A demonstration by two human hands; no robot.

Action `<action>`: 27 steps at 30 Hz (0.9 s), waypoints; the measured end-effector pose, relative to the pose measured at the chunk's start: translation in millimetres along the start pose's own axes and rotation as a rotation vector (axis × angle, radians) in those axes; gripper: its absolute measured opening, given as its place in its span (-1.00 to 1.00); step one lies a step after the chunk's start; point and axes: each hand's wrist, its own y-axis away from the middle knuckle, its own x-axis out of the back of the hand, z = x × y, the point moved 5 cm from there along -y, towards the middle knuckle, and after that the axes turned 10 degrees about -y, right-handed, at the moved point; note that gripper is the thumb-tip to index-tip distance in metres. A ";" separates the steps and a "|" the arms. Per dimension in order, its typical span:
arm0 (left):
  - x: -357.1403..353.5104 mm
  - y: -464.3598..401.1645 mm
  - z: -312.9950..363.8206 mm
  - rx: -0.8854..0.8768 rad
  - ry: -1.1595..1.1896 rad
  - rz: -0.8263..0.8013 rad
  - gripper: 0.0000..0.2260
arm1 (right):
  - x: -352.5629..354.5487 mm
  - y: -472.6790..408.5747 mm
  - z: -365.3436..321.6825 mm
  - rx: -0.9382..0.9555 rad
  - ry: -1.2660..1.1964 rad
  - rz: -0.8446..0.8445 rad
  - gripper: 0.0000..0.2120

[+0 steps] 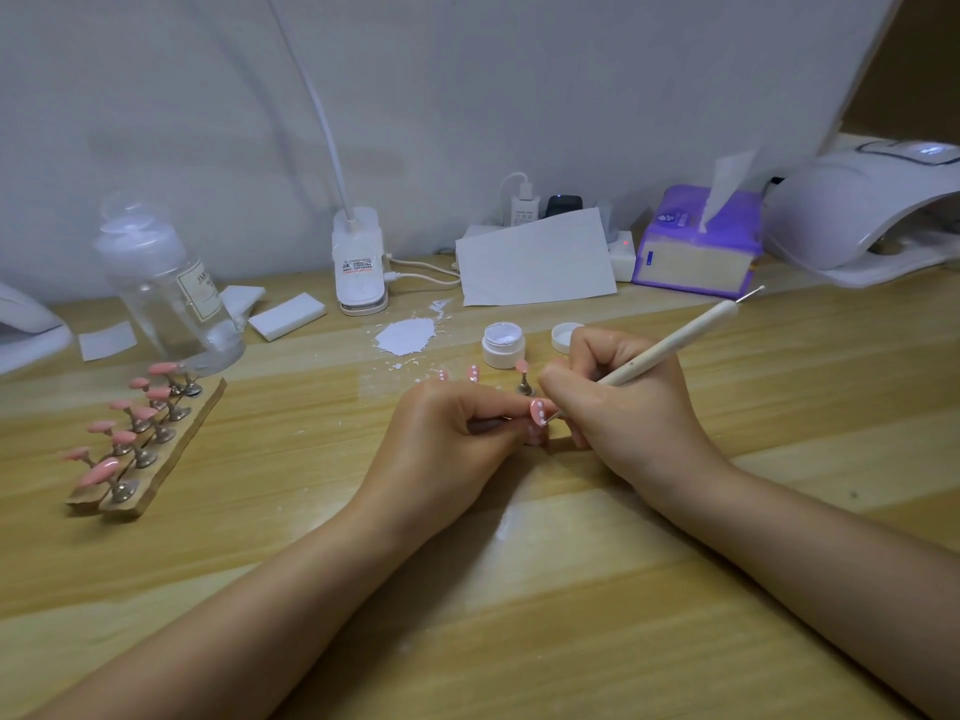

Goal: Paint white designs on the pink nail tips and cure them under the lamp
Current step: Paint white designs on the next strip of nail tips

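1. The left hand (457,433) was closed, its fingers (511,410) pinching the small metal stand that carried a pink nail tip (538,412). The tip sat just beyond those fingertips, already bearing several white dots.
2. The right hand (618,402) was closed in a pen grip on a dotting tool (670,344), held low on the shaft. The tool's fine point met the tip's near edge, directly between the two hands.
3. Judgement on handling: the tip appeared very light, thin and glossy, hence slippery and easily flicked off its stand. Wet dots would smear at any touch. Hold should be taken on the stand only, never on the painted face.
4. An open jar of white gel (503,345) stood just beyond the right fingers, its lid (565,336) beside it. Another tip on a stand (523,379) stood between the jar and the hands.
5. A wooden rack of plain pink tips (137,439) lay well to the left of the left fingers.
6. The curing lamp (862,210) stood at the far right of the counter (571,589), well apart from the hands. Carrying wet work there would call for a level, steady grip on the stand.
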 end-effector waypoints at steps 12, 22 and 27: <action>1.0 0.3 0.9 0.003 -0.019 0.015 -0.85 | 2.2 0.0 1.8 -0.003 -0.032 0.014 -0.55; 1.5 0.8 3.8 -0.013 -0.016 0.020 -0.82 | 5.5 -0.1 1.1 0.012 -0.049 0.066 -0.61; 1.3 1.2 2.8 -0.005 0.066 0.044 -0.87 | 22.5 -2.5 -0.4 0.110 -0.052 0.269 -0.59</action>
